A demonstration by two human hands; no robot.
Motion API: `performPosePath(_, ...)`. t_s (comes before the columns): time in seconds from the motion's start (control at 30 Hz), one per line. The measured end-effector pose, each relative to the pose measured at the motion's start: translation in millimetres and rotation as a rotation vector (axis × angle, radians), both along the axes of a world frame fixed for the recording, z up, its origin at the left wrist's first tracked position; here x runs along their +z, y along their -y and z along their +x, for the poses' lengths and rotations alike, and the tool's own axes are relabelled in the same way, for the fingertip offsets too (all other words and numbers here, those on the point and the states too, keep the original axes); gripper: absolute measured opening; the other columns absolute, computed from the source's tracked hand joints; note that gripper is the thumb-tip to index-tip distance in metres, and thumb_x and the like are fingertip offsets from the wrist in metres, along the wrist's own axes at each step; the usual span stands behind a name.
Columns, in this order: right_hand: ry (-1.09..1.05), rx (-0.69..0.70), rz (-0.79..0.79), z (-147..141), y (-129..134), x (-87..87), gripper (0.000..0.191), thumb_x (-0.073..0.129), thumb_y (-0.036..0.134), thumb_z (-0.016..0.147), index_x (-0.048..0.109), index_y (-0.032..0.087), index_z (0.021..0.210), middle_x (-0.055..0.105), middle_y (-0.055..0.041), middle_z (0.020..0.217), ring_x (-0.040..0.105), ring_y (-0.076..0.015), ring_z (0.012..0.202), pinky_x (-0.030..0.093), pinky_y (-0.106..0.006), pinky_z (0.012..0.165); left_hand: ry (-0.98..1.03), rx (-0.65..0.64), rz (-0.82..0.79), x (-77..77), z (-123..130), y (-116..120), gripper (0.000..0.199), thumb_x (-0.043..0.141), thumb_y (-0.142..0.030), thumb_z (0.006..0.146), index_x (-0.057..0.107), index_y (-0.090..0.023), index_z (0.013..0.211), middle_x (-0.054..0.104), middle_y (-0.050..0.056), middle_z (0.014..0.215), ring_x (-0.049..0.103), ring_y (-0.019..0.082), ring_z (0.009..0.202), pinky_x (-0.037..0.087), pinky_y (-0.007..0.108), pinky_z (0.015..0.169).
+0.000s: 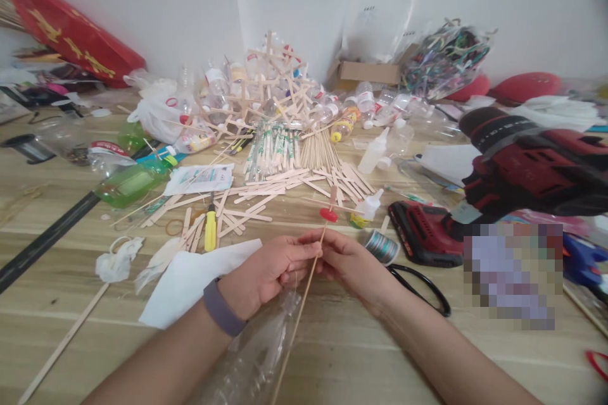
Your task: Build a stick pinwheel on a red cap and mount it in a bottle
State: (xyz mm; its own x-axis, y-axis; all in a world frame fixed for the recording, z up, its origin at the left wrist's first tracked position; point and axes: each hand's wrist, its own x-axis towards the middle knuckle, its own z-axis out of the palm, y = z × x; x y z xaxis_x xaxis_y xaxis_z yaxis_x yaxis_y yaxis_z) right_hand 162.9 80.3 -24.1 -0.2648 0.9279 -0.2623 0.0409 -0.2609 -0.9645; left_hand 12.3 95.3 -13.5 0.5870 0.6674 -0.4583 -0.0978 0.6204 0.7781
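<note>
A thin wooden skewer (302,314) runs up from the bottom edge between both hands. My left hand (273,266), with a dark wristband, is closed with finger and thumb pinching the skewer. My right hand (354,262) is closed around the same spot, its fingertips meeting the left ones and partly hidden. Just beyond the fingers, a red bottle cap (329,214) sits at the skewer's upper end, and a flat wooden stick (333,196) shows above it. Beneath my left hand lies a clear plastic bottle (256,351), partly covered by the forearm.
A red cordless drill (532,161) stands at right, near a thread spool (382,247) and black scissor handles (422,291). To the left are a yellow screwdriver (210,228), white paper (194,275) and a green bottle (135,182). Craft sticks (266,186) and bottles pile up behind.
</note>
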Motion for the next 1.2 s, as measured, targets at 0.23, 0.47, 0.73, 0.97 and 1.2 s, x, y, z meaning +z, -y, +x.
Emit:
performPosePath(0.23,0.179,-0.062,0.244,4,-1,-0.7,0.009,0.056,0.028,0.083,0.059,0.019,0.082,0.052,0.0030,0.067,0.044,-0.0121,0.055,0.034,-0.024,0.051,0.008,0.019,-0.018,2.5,-2,1,0.038,0.079,-0.042,0.062,0.051,-0.018,0.064,0.032,-0.012,0.041,0.017,0.003,0.038,0.008,0.023,0.041)
performPosePath(0.47,0.292,-0.074,0.290,4,5,8.8,0.013,0.047,0.021,0.088,0.051,0.021,0.076,0.047,0.0067,0.050,0.044,-0.0137,0.048,0.034,-0.025,0.051,-0.002,0.067,-0.010,-3.5,-3,-2,0.034,0.076,-0.041,0.066,0.052,-0.018,0.067,0.032,-0.012,0.041,0.017,0.003,0.038,0.009,0.021,0.039)
performPosePath(0.73,0.168,-0.017,0.121,2,4,6.0,0.018,0.046,0.033,0.085,0.052,0.018,0.091,0.053,0.0075,0.049,0.048,-0.0110,0.041,0.038,-0.022,0.044,-0.010,0.066,0.008,-2.2,-3,-2,0.037,0.076,-0.043,0.066,0.049,-0.018,0.064,0.032,-0.012,0.041,0.019,0.003,0.038,0.011,0.021,0.040)
performPosePath(0.97,0.144,-0.125,0.167,6,1,6.6,0.027,0.052,0.044,0.083,0.052,0.018,0.091,0.057,0.0035,0.068,0.047,-0.0077,0.043,0.033,-0.020,0.040,-0.083,0.053,0.054,-0.7,0,0,0.037,0.074,-0.048,0.067,0.053,-0.018,0.068,0.030,-0.012,0.041,0.019,0.004,0.038,0.013,0.021,0.040)
performPosePath(1.2,0.274,-0.135,0.337,10,0,13.1,0.016,0.058,0.035,0.079,0.061,0.019,0.078,0.053,0.0034,0.059,0.047,-0.0128,0.052,0.036,-0.024,0.049,-0.245,0.093,0.147,2.6,2,3,0.044,0.075,-0.053,0.064,0.050,-0.018,0.067,0.037,-0.012,0.047,0.024,0.003,0.037,0.015,0.022,0.040)
